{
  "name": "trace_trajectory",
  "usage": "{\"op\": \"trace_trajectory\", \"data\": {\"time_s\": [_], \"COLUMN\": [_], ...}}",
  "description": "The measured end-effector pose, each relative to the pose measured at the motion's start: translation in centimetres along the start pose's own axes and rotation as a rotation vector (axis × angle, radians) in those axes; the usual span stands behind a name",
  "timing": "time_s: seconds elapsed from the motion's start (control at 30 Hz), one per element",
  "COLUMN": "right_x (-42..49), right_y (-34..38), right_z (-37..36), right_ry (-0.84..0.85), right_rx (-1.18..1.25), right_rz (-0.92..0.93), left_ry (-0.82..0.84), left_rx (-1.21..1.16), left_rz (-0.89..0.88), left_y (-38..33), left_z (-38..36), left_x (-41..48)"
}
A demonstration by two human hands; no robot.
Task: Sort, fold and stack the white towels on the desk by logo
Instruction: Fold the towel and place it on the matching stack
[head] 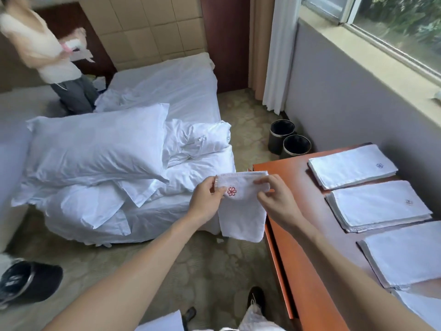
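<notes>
- Hanging towel point(242, 211), centre: is showing white, with a red flower-like logo point(231, 191) near its top edge.
- Far stack point(350, 166) on the desk: is showing white, with a small blue logo point(379, 165).
- Middle stack point(377, 206): is showing white, with a faint reddish-brown logo point(408, 202).
- Near stack point(403, 254): is appearing white.
- Desk point(300, 271), right: is showing a smooth orange-brown.
- Bins point(281, 134), beyond the desk: are showing black with pale rims.
- Carpet point(214, 266): is displaying a beige-green ground with a rounded pebble pattern.
- Pillow point(95, 144), left: is appearing white.
- Headboard point(148, 27), far: is showing tan in quilted squares.
- Wall point(346, 103), right: is appearing grey.
</notes>
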State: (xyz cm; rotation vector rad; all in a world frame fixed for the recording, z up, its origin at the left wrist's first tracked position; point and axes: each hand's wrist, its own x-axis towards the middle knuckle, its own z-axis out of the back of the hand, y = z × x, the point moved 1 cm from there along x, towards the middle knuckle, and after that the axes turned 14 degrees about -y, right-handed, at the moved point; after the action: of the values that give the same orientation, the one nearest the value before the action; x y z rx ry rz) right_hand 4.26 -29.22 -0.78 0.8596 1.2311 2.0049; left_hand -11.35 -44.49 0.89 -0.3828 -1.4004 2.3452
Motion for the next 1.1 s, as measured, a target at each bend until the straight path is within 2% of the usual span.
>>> {"op": "trace_trajectory", "data": {"time_s": [0.17,0.5,0.63,0.83,0.97,1.1], "right_x": [4.6,12.9,15.5,17.6,17.0,15.4], "right_y": [-0.8,-3.6,-4.4,-4.6,-4.4,-4.4], "right_z": [-1.2,-2.9,-3.5,-3.0,-1.6,0.8], "right_ry": [0.017,-0.097,-0.208,-0.367,-0.503,-0.651], "right_rx": [0.052,-0.062,-0.084,-0.247,-0.275,-0.288], "right_rz": [-0.001,-0.028,-0.107,-0.184,-0.237,-0.334], "left_ry": [-0.063,0.067,0.208,0.463,0.613,0.769], "left_rx": [0.062,0.022,-0.05,-0.077,-0.146,-0.112], "left_rz": [-0.015,-0.117,-0.159,-0.236,-0.301,-0.369], "left_y": [-1.2,-2.5,-2.6,-4.8,-6.7,-8.6], "left_z": [-0.7,-4.4,-7.2,-12.5,-16.1,-20.1], "left_x": [4.8,16.4,21.8,27.7,28.7,27.9]}}
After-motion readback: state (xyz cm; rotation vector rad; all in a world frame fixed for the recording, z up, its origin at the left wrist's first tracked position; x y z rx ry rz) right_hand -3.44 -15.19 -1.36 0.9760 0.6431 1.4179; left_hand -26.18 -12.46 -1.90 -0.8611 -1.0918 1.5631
